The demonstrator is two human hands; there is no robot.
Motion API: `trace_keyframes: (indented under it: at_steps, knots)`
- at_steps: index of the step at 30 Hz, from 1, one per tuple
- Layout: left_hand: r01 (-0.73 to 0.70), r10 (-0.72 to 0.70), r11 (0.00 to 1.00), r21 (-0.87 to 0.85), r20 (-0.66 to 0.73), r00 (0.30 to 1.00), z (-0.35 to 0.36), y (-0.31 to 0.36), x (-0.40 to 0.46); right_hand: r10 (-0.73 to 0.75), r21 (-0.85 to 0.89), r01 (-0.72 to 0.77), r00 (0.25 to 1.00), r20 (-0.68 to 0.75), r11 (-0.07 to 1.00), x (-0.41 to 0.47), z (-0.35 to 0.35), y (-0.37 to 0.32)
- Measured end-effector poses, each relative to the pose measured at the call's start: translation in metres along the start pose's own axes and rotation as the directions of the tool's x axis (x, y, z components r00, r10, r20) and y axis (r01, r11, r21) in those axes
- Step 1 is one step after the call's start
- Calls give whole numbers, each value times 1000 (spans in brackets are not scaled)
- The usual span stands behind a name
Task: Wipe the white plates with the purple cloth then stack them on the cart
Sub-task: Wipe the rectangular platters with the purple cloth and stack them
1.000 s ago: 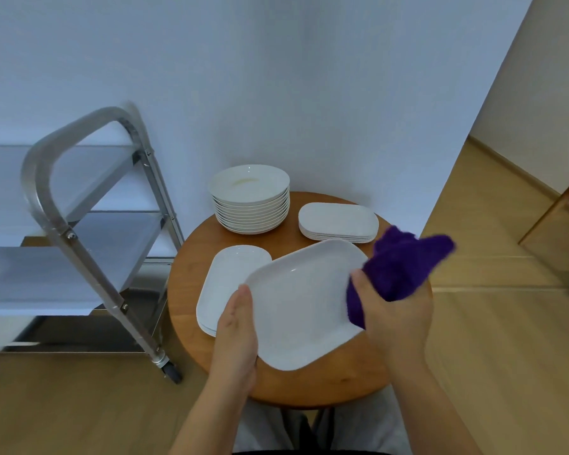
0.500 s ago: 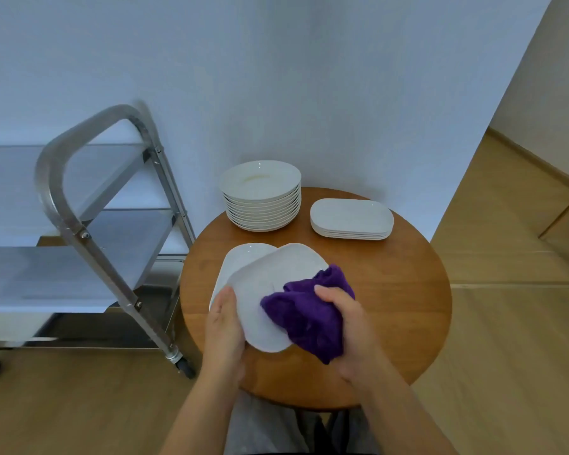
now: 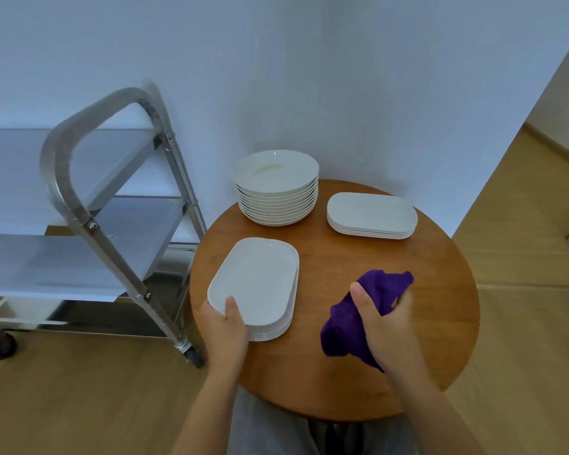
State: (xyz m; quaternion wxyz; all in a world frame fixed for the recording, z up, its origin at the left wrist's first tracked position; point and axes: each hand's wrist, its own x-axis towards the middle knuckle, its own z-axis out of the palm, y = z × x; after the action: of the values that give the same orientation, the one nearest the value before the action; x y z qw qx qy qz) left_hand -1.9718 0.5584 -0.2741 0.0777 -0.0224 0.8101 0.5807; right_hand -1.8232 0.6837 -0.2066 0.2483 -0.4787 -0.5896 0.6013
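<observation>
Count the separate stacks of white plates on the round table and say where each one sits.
3. A stack of round white plates at the table's far side, a rectangular white stack at far right, and a rectangular white stack at near left, held by the left hand.

Left hand (image 3: pixel 225 330) and right hand (image 3: pixel 386 323) both gripping

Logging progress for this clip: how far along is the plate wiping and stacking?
Early. Done: nothing sits on the cart shelves in view. In hand: the left hand grips the top rectangular plate of the near stack; the right hand holds the purple cloth off it. Left: the round plate stack, its top one stained, the far rectangular stack, and moving every plate from the table.
</observation>
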Motion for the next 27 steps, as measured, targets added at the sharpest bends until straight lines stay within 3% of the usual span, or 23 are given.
trace_keyframes:
  at_steps: [3,6,13,17,22,27]
  knots:
    - [-105,125,964,246,-65,990,-1,-8,1,-11,-29,11,1000,14,1000,3,-1,2]
    - [-50,89,920,390,-84,992,0,-12,3,7,6,-7,998,65,1000,6,-2,3]
    - [17,-18,871,491,-3,1000,6,-24,-3,45,3,-46,997,62,999,10,2,7]
    - [13,-14,885,465,-3,1000,5,-23,-2,73,-57,-64,982,173,996,8,-4,5]
    - [-162,152,877,452,60,987,15,-10,-11,158,-113,-129,941,298,985,14,-15,-1]
    - [-373,265,806,460,284,922,43,13,-18,57,-182,-16,974,219,983,28,-17,3]
